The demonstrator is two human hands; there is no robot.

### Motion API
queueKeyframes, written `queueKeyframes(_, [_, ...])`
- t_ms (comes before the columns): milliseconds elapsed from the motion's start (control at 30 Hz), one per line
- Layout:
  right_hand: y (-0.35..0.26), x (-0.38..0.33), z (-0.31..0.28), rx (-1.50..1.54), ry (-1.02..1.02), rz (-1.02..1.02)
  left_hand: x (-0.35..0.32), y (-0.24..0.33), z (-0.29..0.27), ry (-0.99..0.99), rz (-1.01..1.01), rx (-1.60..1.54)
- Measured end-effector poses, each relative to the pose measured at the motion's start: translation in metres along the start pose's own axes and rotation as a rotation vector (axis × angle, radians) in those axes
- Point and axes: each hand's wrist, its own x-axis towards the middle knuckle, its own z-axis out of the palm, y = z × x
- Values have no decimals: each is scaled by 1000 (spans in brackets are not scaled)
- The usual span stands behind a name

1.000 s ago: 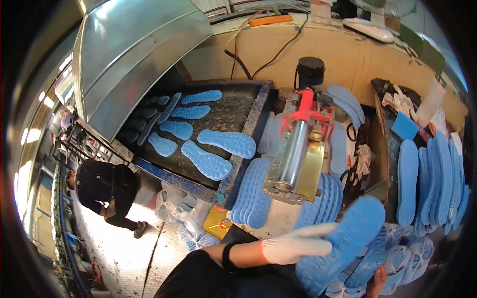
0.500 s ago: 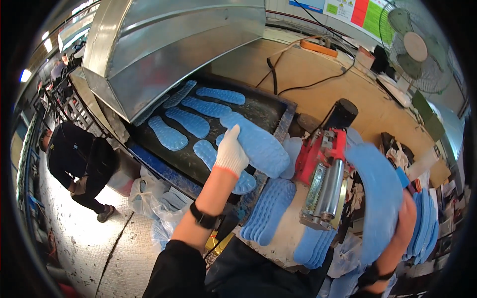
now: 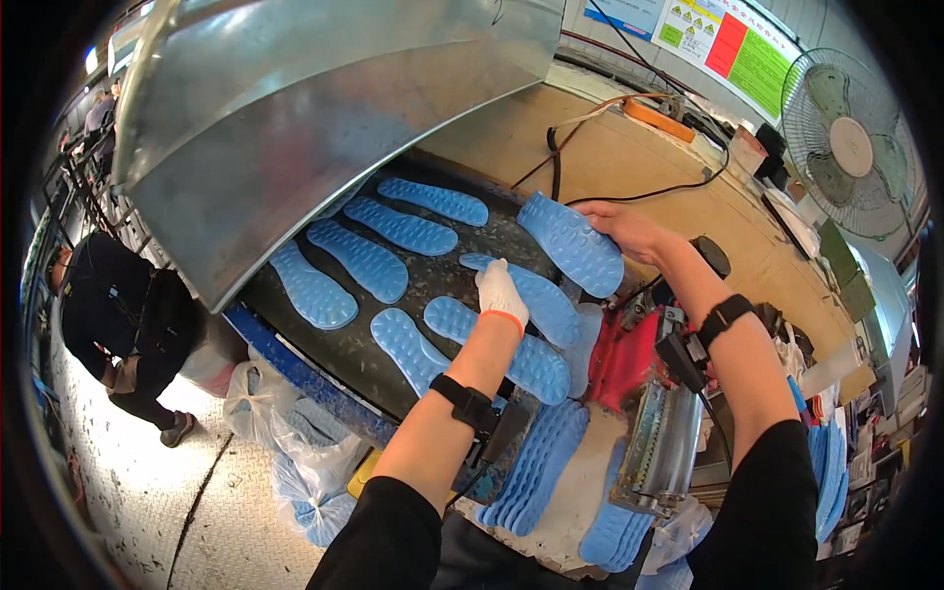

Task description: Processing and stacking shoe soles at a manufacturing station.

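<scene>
Two hands at work over a dark conveyor belt [image 3: 447,265] carrying blue foam insoles. Left hand [image 3: 500,287], in a white glove with an orange cuff, laid flat with fingers relaxed on one insole [image 3: 531,295] at the belt's right side, pressing rather than gripping. Right hand [image 3: 629,231], bare, fingers closed around the edge of a second insole [image 3: 570,241], held tilted just above the belt's far right corner. More insoles spread across the belt: one [image 3: 435,201] at the far end, two [image 3: 401,226] [image 3: 356,260] beside it, one [image 3: 313,285] toward the left edge under a slanted sheet-metal hood [image 3: 295,128], two [image 3: 411,349] [image 3: 511,354] along the near edge. Black bands on both wrists. Right of the belt, a red-and-steel roller machine [image 3: 664,442]; below the belt's near edge, a stack of blue insoles [image 3: 536,467]. Left of the belt, a person in black [image 3: 123,315] crouching on the floor. Beyond the belt, a standing fan [image 3: 851,147] on the far right.
</scene>
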Motion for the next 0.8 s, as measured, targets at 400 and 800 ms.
queueKeyframes(400, [90, 79, -10, -737, 315, 159, -39, 10, 13, 37, 36, 396])
queueKeyframes(800, [100, 83, -24, -1295, 586, -74, -87, 61, 8, -124, 560, 1094])
